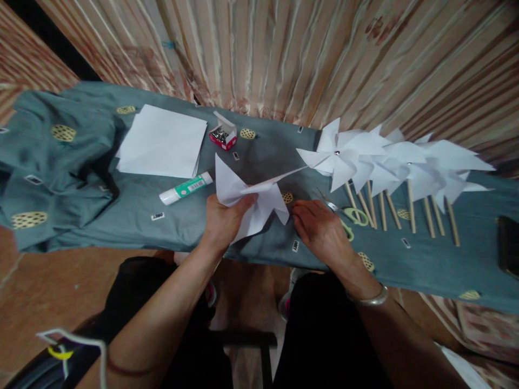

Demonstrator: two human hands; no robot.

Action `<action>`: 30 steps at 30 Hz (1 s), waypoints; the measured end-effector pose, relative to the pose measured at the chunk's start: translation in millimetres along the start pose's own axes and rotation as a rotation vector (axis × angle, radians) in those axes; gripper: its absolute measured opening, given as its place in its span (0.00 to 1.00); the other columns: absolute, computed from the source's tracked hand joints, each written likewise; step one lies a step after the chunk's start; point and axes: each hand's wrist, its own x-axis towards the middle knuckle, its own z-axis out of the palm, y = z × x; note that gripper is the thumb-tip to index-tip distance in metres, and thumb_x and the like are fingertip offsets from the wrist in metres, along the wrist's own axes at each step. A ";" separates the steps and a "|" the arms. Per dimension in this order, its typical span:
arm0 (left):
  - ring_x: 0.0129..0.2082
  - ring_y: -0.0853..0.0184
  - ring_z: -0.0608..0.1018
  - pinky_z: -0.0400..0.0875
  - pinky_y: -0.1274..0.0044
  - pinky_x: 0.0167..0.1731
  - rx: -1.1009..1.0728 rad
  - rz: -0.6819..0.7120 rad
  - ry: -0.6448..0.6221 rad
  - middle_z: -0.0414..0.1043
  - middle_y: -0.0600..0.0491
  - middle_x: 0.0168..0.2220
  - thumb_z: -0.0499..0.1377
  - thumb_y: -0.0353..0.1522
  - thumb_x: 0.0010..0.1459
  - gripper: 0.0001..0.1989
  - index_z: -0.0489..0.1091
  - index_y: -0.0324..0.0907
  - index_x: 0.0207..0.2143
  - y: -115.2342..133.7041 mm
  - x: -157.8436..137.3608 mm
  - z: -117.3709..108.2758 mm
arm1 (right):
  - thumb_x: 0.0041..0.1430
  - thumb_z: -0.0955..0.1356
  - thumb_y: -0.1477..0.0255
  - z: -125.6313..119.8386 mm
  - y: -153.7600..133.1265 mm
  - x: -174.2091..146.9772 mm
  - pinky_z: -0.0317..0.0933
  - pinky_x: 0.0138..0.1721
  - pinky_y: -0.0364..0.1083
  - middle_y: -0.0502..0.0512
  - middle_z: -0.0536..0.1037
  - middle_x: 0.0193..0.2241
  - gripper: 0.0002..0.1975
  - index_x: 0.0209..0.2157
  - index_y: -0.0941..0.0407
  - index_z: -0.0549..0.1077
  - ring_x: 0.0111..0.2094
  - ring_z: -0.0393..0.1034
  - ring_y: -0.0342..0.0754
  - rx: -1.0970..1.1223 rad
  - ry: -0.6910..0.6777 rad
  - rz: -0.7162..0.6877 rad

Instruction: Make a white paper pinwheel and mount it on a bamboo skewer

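My left hand [227, 219] grips a white paper pinwheel [263, 202], its thumb pressed on the folded middle. The pinwheel's points spread out above and to the right of the fingers. Lower right of it, my right hand [320, 227] is low over the cloth with its fingers curled together; whatever they hold, if anything, is hidden. Green-handled scissors [356, 216] lie just beside that hand, partly covered by it. A glue stick [186, 188] lies left of the pinwheel. Beyond it stands an open red box [223, 141] of small metal fasteners.
A stack of white paper [164, 141] lies at the left on the green tablecloth [138, 216]. Several pinwheels on wooden sticks [411, 208] overlap at the right. A dark phone-like object [508, 246] sits at the right edge. A pleated curtain [259, 54] hangs behind.
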 end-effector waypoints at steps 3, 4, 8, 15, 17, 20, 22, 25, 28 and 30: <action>0.35 0.62 0.81 0.76 0.72 0.39 0.008 0.007 0.016 0.82 0.50 0.34 0.72 0.34 0.40 0.13 0.79 0.38 0.30 0.6 1.2 1.7 | 0.63 0.61 0.79 0.9 -1.1 -1.0 0.67 0.45 0.53 0.64 0.79 0.41 0.11 0.38 0.59 0.74 0.42 0.71 0.56 0.006 0.011 0.000; 0.36 0.62 0.81 0.76 0.72 0.40 -0.002 0.009 0.016 0.82 0.50 0.34 0.72 0.34 0.40 0.13 0.79 0.38 0.30 0.8 1.8 2.2 | 0.63 0.61 0.79 0.6 -1.2 -1.3 0.67 0.45 0.53 0.64 0.79 0.41 0.11 0.38 0.59 0.74 0.42 0.72 0.55 0.015 0.022 0.003; 0.38 0.62 0.81 0.76 0.72 0.42 -0.078 0.039 0.031 0.82 0.52 0.36 0.72 0.34 0.39 0.14 0.78 0.40 0.31 3.0 5.5 3.4 | 0.64 0.61 0.77 -4.3 3.1 -2.6 0.67 0.42 0.51 0.62 0.80 0.39 0.09 0.38 0.58 0.73 0.39 0.74 0.53 0.024 0.109 0.053; 0.41 0.61 0.81 0.76 0.71 0.45 -0.119 0.045 0.045 0.82 0.52 0.37 0.72 0.33 0.38 0.13 0.78 0.43 0.30 8.3 8.8 2.5 | 0.62 0.62 0.76 -12.2 13.6 -5.4 0.62 0.31 0.48 0.58 0.76 0.27 0.08 0.33 0.57 0.73 0.30 0.71 0.52 -0.111 0.038 0.139; 0.41 0.60 0.81 0.76 0.71 0.44 -0.144 0.028 0.035 0.82 0.51 0.36 0.72 0.33 0.38 0.14 0.78 0.42 0.30 8.4 7.7 2.9 | 0.63 0.61 0.77 -12.3 11.6 -5.2 0.62 0.32 0.48 0.58 0.76 0.28 0.09 0.33 0.58 0.72 0.31 0.71 0.53 -0.120 0.013 0.125; 0.40 0.60 0.81 0.77 0.72 0.42 -0.181 0.008 0.028 0.82 0.52 0.35 0.72 0.33 0.37 0.14 0.77 0.42 0.30 9.3 5.2 4.1 | 0.64 0.61 0.77 -12.5 7.1 -4.3 0.62 0.34 0.48 0.59 0.76 0.29 0.10 0.34 0.58 0.72 0.32 0.71 0.53 -0.124 -0.005 0.105; 0.39 0.60 0.81 0.77 0.72 0.41 -0.186 -0.007 0.030 0.82 0.52 0.35 0.72 0.33 0.37 0.14 0.77 0.42 0.30 10.9 3.6 4.6 | 0.64 0.60 0.77 -12.6 5.2 -3.8 0.62 0.33 0.49 0.59 0.76 0.29 0.10 0.34 0.58 0.73 0.31 0.71 0.53 -0.119 -0.023 0.101; 0.38 0.59 0.81 0.77 0.70 0.40 -0.186 -0.021 0.021 0.82 0.51 0.36 0.72 0.33 0.36 0.15 0.77 0.42 0.30 13.4 1.9 3.9 | 0.63 0.60 0.77 -11.8 4.6 -3.9 0.63 0.34 0.49 0.59 0.77 0.30 0.10 0.36 0.58 0.73 0.32 0.71 0.53 -0.084 -0.056 0.099; 0.38 0.59 0.82 0.77 0.71 0.40 -0.205 -0.015 0.002 0.82 0.51 0.36 0.72 0.32 0.37 0.14 0.77 0.42 0.30 14.6 0.3 1.8 | 0.62 0.60 0.78 -10.3 6.5 -4.8 0.66 0.39 0.52 0.61 0.79 0.35 0.12 0.39 0.58 0.74 0.36 0.73 0.54 -0.006 -0.070 0.094; 0.37 0.60 0.82 0.77 0.71 0.39 -0.223 -0.015 -0.011 0.82 0.51 0.36 0.71 0.32 0.38 0.13 0.78 0.42 0.30 14.9 -1.2 0.5 | 0.61 0.60 0.78 -9.8 8.7 -5.5 0.68 0.43 0.54 0.61 0.80 0.38 0.13 0.41 0.58 0.75 0.39 0.74 0.55 0.062 -0.057 0.104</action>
